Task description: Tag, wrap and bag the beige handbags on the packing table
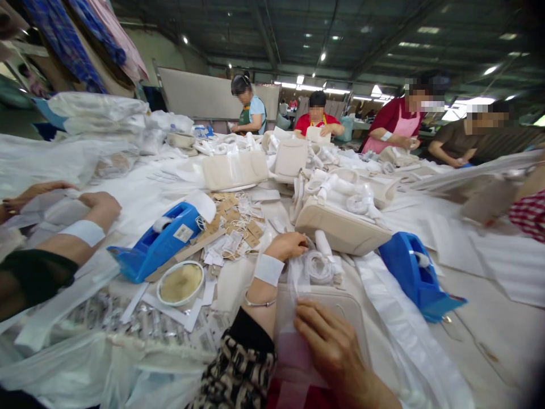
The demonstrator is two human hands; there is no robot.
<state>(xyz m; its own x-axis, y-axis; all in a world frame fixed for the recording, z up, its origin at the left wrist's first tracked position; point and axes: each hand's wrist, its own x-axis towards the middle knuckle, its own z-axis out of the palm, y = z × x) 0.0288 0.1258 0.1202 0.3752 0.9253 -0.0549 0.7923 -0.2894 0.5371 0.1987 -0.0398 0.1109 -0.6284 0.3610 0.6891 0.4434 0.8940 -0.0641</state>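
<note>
A beige bag [353,312] lies flat at the lower middle, partly under thin translucent wrapping [300,275]. My left hand [286,247], with a white band at its wrist, is closed on the upper end of this wrapping, beside a wrapped white coil [320,268]. Lower down, my right hand [330,343] rests over the bag and wrapping with its fingers extended and close together; its fingertips touch the wrapping's right edge. Just beyond, a beige bag with wrapped straps [347,227] is propped up.
Blue tape dispensers stand left [157,241] and right [415,278]. Tags [227,216] lie behind a round tub [181,283]. Another person's hands [100,207] handle wrapping at the left; a checked sleeve [530,216] shows at the right. Several people work across the table.
</note>
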